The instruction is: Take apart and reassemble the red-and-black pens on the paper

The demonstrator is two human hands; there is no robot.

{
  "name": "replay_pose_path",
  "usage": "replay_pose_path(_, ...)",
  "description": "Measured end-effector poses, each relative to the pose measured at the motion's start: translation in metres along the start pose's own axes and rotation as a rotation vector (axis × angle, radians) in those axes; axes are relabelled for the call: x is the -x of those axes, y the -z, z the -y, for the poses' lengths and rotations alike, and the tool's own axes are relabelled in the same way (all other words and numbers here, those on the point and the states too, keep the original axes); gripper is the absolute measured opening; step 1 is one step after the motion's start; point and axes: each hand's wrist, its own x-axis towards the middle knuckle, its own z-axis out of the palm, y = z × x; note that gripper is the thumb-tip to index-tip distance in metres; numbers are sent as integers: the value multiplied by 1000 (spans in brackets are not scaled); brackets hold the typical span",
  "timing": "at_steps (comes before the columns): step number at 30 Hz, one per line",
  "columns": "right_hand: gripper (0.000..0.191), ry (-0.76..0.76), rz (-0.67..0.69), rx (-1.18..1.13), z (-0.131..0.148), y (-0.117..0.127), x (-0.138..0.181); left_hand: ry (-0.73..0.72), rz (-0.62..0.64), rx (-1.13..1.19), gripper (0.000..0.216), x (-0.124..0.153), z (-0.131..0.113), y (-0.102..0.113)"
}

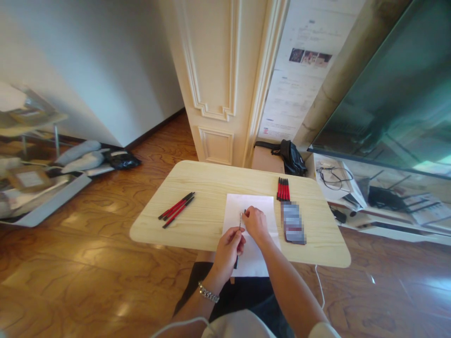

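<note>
Pen (236,262), slim, black lower end, thin shaft above left hand (229,245)

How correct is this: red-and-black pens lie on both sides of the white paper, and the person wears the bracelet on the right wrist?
The head view shows the bracelet on the left wrist, not the right; red-and-black pens do lie on both sides of the paper.

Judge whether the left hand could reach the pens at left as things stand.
Likely yes: only paper and tabletop lie between the left hand and pens, though its fingers hold a slim rod.
</note>
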Motion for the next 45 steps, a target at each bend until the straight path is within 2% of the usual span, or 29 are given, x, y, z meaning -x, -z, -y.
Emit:
replay_pose_path(5,28,18,-50,-198,-2,14,6,0,7,4,29,-2,-1,-2)
replay_pose_path(8,38,8,28,-446,-4,25,17,-11,22,-5,29,-2,-1,-6)
replay_pose_path(11,33,34,136,-616,-6,32,27,-23,49,-30,27,-1,1,-11)
replay_pose_path(14,31,4,102,-645,-9,35,25,-31,78,-57,26,0,6,-15)
replay_pose_path(18,37,-68,57,-532,-15,39,9,-16,88,-69,27,2,12,-13)
replay_pose_path(25,30,-85,131,62,-16,29,0,-16,22,-88,32,2,8,-5)
replay_pose_path(32,31,-71,136,135,-14,25,1,-17,15,-74,32,1,4,-6)
replay_pose_path(36,30,-75,81,31,-15,32,2,-16,17,-62,33,1,4,-8)
replay_pose_path(39,36,-58,39,-178,-17,39,13,-21,18,-46,34,1,3,-10)
replay_pose_path(43,30,55,191,-521,-17,44,37,-36,62,-70,31,1,2,-14)
replay_pose_path(45,26,65,210,-625,-18,44,41,-45,84,-98,31,2,4,-17)
